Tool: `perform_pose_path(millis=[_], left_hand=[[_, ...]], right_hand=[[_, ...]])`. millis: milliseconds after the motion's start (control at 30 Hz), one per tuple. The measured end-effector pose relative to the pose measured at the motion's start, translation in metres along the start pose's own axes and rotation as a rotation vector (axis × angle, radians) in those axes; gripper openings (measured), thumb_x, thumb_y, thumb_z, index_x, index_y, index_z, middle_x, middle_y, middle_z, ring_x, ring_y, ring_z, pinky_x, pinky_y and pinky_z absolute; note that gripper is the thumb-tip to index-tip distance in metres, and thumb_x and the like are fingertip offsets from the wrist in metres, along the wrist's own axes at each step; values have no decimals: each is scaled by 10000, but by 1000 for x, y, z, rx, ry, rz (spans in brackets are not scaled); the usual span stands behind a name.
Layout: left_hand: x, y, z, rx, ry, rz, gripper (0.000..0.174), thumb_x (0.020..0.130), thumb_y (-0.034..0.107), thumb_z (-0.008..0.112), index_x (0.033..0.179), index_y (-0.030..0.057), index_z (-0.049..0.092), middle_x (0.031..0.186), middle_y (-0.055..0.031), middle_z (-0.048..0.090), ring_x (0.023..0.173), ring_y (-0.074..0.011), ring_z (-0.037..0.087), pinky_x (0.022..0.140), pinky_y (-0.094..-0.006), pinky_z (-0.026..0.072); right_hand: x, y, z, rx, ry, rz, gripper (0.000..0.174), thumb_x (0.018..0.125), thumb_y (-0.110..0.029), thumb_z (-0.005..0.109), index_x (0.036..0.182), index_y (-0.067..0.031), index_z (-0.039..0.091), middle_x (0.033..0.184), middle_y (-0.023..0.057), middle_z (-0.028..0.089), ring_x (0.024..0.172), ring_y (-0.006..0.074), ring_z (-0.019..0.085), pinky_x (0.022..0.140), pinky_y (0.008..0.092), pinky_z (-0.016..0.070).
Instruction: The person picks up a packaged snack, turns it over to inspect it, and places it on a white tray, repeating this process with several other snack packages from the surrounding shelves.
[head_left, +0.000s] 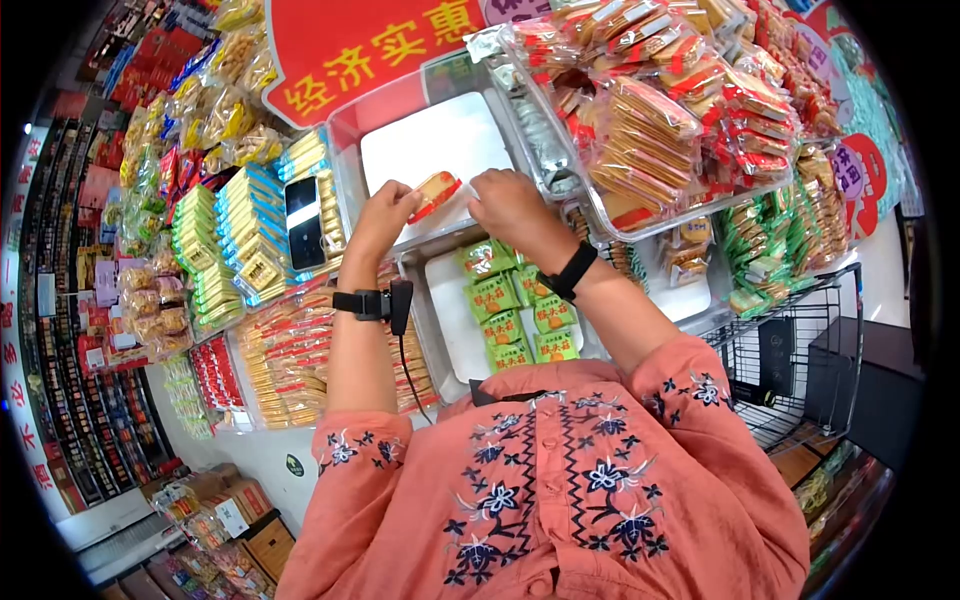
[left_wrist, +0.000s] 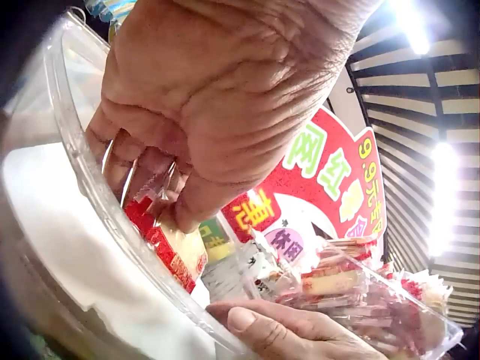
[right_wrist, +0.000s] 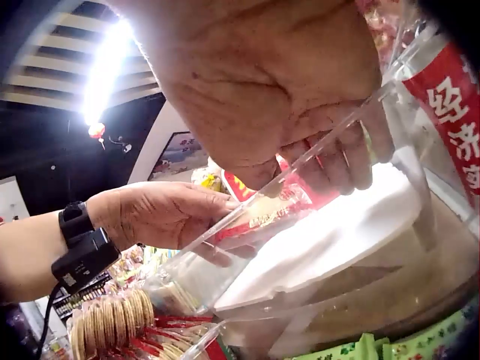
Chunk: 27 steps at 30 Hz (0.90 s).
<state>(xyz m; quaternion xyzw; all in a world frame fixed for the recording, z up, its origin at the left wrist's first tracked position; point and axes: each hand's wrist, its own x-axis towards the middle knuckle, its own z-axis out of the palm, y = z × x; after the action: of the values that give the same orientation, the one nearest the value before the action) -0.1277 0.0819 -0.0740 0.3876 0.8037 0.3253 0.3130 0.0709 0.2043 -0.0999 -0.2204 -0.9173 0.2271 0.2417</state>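
In the head view, a flat snack packet with a pale biscuit and red ends is pinched between the thumb and fingers of my left hand. It hangs over a clear plastic bin with a white board at its bottom. My right hand reaches over the bin's near side, its loosely bent fingertips close to the packet's right end. The right wrist view has the packet seen through the clear wall, below the right palm. In the left wrist view, fingers cover the packet's upper end.
Green packets lie in the nearer bin. A heaped tray of wrapped biscuits stands at the right. On the left, a phone lies on yellow and blue packets. A wire shopping cart stands at the right, beside the person.
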Motion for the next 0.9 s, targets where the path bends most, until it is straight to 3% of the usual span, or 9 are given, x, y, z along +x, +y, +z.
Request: perform_pose_path(millis=[233,333,633,733,900], left_hand=[[16,-21,7,118,-52,-51,331,948,306,633,1001,-21,650,836,-80,670,780,-152,591,717,-308,478],[16,-19,7,144,-69,-71,386,949,336,616,1046,-37,634,905,-172,695,841,-241,648,784,-360,502],[12,-11,8,171,-61,-44,396,951,341,611,1031,-46,631,879,-187,693,821,-262,654,768,-374,505],[9,-8,9,174,-53,-55,369,950,337,624,1012,-26,643,859,-113,685,795,-181,613,731,-328,487],[10,-10,8,163,-60,-62,364,945,337,628,1012,-20,644,876,-121,687,798,-188,610,738,-332,486]], right_hand=[[3,1,9,-93,-121,75,329,938,-322,553,830,-43,691,797,183,703,737,385,684,704,502,542],[5,-3,6,-121,-175,121,368,950,-344,525,832,-48,708,786,188,711,730,381,697,696,499,548],[6,-4,0,-109,-229,108,394,965,-331,483,840,-42,719,799,197,713,744,366,701,706,488,550],[9,-6,3,-143,-222,127,396,967,-325,471,855,-39,721,821,203,713,774,367,702,723,491,548],[14,-10,-2,-56,-301,144,424,978,-350,454,885,-41,729,852,193,719,812,373,703,747,494,548]])
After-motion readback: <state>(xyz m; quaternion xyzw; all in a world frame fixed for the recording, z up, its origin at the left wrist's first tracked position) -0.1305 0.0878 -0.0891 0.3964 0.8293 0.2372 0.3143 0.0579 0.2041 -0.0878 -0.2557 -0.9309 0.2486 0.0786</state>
